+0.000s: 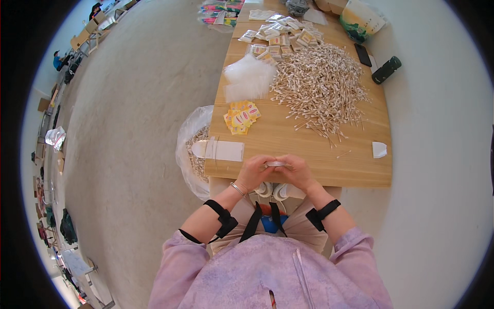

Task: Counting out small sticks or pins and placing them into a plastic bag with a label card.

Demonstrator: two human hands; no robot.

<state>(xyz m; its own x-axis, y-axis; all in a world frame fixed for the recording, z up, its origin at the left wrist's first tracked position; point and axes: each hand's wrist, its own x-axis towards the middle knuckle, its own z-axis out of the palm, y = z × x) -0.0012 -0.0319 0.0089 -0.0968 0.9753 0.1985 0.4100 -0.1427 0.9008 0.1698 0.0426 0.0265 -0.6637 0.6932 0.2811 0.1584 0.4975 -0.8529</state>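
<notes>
My left hand [252, 172] and my right hand [297, 171] meet at the near edge of the wooden table. Between their fingertips they pinch a small whitish, shiny packet [276, 164]; its contents are too small to make out. Beyond the hands lies a large heap of cotton swabs [324, 82], with a few strays on its near side. To the left are a stack of clear plastic bags [249, 77] and a pile of yellow printed cards [242, 117]. A white card strip with bands around it [221, 150] rests near my left hand.
Filled swab packets [280, 36] are piled at the far end. A phone [363, 54] and a dark bottle [386, 70] stand by the right wall. A white scrap [379, 150] lies at the right edge. A plastic sack of swabs [188, 154] sits left of the table.
</notes>
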